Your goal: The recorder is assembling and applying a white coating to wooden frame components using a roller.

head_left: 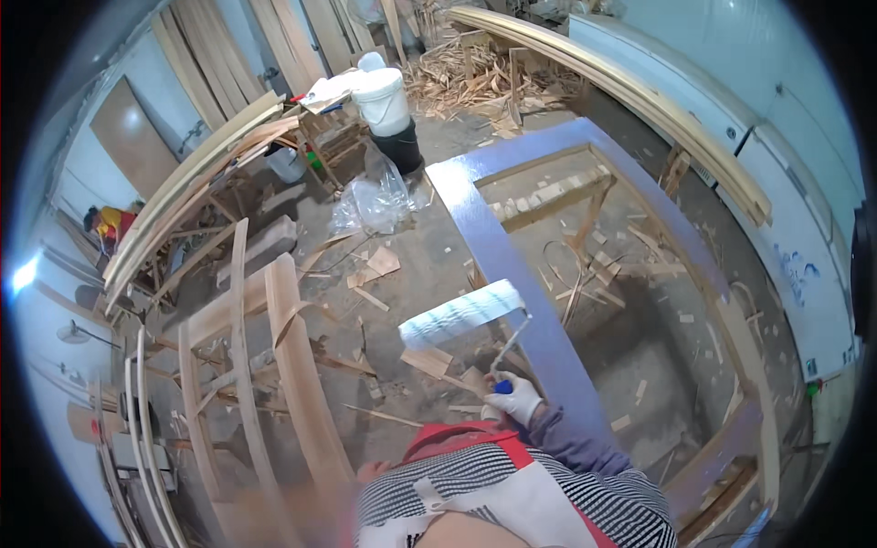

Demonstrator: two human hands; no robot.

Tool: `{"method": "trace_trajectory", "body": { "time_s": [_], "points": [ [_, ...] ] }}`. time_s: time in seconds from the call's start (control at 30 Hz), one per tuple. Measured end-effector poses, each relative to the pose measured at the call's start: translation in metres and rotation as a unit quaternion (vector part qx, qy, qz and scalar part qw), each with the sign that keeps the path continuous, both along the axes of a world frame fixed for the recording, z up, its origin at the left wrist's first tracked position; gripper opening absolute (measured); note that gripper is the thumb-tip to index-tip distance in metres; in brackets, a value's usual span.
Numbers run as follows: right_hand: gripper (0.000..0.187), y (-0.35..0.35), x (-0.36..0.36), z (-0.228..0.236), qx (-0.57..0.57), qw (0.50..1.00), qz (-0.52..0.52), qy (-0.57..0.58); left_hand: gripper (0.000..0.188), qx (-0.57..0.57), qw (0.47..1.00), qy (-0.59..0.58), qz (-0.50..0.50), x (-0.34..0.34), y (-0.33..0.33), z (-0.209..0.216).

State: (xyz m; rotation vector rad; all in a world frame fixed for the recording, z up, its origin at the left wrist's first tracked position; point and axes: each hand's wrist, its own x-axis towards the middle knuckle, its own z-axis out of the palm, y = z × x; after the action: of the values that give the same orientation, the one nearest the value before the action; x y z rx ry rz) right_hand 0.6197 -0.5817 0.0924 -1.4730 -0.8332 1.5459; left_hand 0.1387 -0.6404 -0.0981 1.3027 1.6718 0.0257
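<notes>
My right hand (519,400), in a white glove with a purple sleeve behind it, is closed around the blue handle of a paint roller (461,315). The roller's long white sleeve has bluish streaks and is held level, left of a large wooden frame (539,301). Bluish-purple coating covers the frame's left bar, far bar and part of the right bar; bare wood shows lower on the right. Whether the roller touches the frame I cannot tell. A small white patch shows beside my right hand, too hidden to name. My left hand is not plainly visible.
To the left stand bare wooden frame pieces (297,365) and long strips (192,183) on trestles. A white bucket (382,102) sits on a black bucket (398,148), near crumpled clear plastic (375,201). Long boards (639,100) lie at the right; wood scraps (484,78) litter the floor.
</notes>
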Motion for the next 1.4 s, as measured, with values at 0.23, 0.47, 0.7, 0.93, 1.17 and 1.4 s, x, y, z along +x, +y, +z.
{"method": "trace_trajectory", "body": {
  "time_s": [0.23,0.47,0.7,0.93,1.17,1.4],
  "points": [
    [0.050,0.193,-0.021,-0.029,-0.054,0.991,0.114,-0.038,0.041,-0.093,0.994,0.031,0.046,-0.013,0.119,-0.049],
    [0.055,0.421,-0.070,-0.033,0.028,0.993,0.028,-0.112,0.044,-0.013,0.997,0.010,-0.080,-0.043,0.408,-0.065],
    [0.053,0.583,-0.079,0.014,-0.067,0.997,-0.016,-0.040,0.042,0.202,0.974,0.074,-0.067,-0.006,0.750,0.064],
    [0.048,0.790,-0.034,-0.025,0.042,0.991,-0.107,-0.068,0.042,0.188,0.971,0.060,-0.134,0.056,0.967,0.063],
    [0.049,0.983,0.026,-0.002,-0.002,0.980,-0.196,0.026,0.050,-0.015,0.991,0.091,-0.100,0.007,1.009,0.003],
    [0.048,1.134,0.064,0.017,-0.003,0.984,-0.170,-0.054,0.044,-0.078,0.994,0.060,-0.045,0.008,1.115,-0.037]
  ]
}}
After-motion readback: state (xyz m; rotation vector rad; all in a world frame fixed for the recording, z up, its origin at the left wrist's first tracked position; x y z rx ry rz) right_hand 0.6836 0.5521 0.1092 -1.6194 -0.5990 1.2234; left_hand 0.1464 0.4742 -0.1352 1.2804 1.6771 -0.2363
